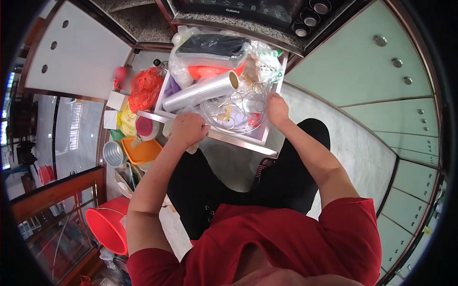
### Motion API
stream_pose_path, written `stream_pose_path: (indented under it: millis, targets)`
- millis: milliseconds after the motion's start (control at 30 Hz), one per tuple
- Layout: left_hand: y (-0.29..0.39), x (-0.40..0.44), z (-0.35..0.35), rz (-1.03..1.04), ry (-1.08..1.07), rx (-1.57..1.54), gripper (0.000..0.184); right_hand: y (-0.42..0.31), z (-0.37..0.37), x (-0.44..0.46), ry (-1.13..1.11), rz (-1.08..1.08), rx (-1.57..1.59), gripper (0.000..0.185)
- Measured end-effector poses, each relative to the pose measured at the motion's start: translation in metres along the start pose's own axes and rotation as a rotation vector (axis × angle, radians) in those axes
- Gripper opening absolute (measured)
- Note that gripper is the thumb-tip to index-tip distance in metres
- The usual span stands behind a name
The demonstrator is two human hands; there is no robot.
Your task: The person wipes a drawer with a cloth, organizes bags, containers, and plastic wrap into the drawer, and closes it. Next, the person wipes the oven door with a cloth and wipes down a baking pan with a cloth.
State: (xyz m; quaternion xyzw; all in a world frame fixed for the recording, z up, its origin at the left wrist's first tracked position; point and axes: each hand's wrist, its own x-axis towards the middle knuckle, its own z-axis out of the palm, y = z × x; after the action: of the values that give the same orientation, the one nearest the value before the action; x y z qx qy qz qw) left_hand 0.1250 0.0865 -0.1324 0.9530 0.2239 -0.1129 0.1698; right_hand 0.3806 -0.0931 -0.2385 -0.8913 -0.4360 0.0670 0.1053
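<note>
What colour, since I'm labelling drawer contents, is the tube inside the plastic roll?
Brown; the tube shows best at its open end in the head view.

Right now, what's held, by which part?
Left hand seems to hold a pale cloth by its middle; right hand is at the drawer right rim, grip unclear.

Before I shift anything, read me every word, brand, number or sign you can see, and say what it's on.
"Galanz": on the black appliance.
Green print, perhaps starting "PE", the rest unreadable: on the white bag in the drawer.
Small white marks, too small to read: on the black trousers.
</note>
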Motion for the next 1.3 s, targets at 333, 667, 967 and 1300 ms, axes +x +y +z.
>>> stream_pose_path:
  millis: [333,667,967,1300]
  targets:
    - [-0.002,0.000,0.003,-0.004,0.059,0.013,0.026,-0.014,-0.059,-0.002,-0.076,0.013,-0.028,0.036]
    - [-0.001,-0.001,0.007,-0.049,0.081,0.045,0.026,-0.091,-0.034,0.032,-0.037,-0.128,0.787,0.066]
    - [-0.004,-0.002,0.012,-0.046,0.116,0.000,0.024,-0.047,-0.096,0.011,-0.072,0.101,1.224,0.050]
    - [0.057,0.051,0.019,0.257,0.031,0.059,0.018,0.104,-0.175,-0.024,0.262,0.368,1.639,0.041]
